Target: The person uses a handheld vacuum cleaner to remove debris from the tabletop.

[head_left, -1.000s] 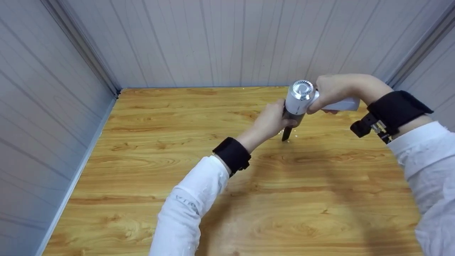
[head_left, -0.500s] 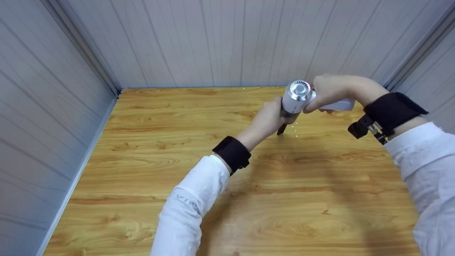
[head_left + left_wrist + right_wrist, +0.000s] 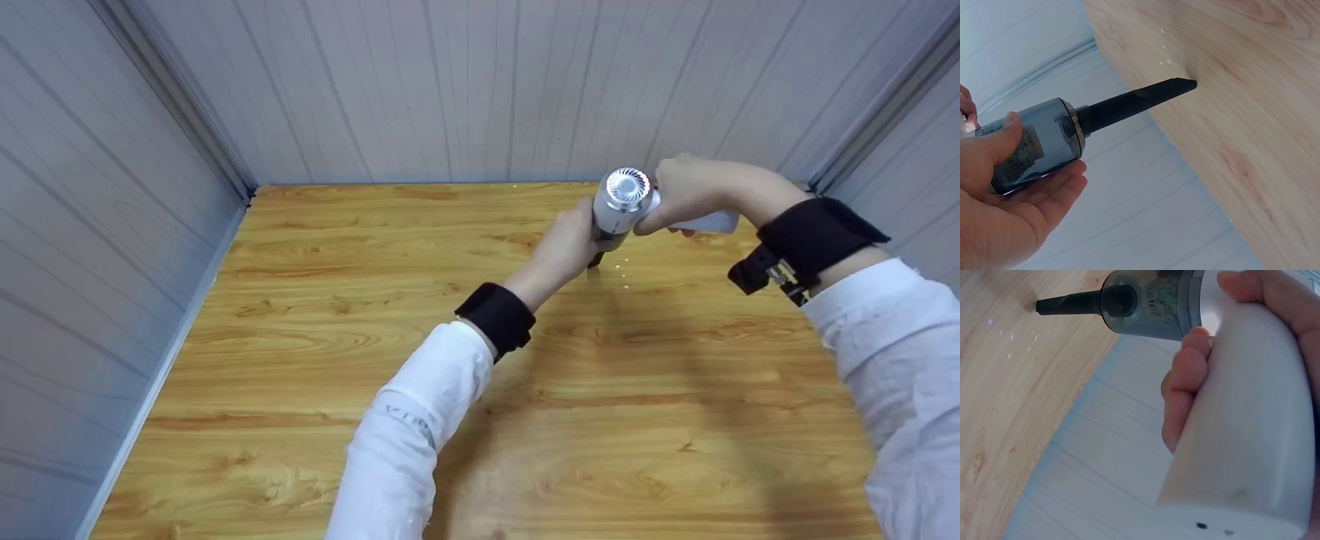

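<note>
A small handheld vacuum (image 3: 626, 201) with a white body, silver rear cap and smoky dust cup is held over the far right of the wooden table (image 3: 375, 337). My right hand (image 3: 694, 191) grips its white handle (image 3: 1252, 416). My left hand (image 3: 566, 247) cradles the dust cup (image 3: 1033, 146), thumb on top. The black crevice nozzle (image 3: 1140, 101) points down at the tabletop, its tip touching or just above the wood. A few white crumbs (image 3: 1013, 340) lie beside the nozzle tip (image 3: 1041, 306).
Grey panelled walls (image 3: 450, 82) close in the table on the left, back and right. The vacuum works close to the back right corner. Both wrists wear black straps with cameras.
Both hands and the vacuum have shifted slightly away from me toward the back wall, and the nozzle tip moved with them across the crumbs.
</note>
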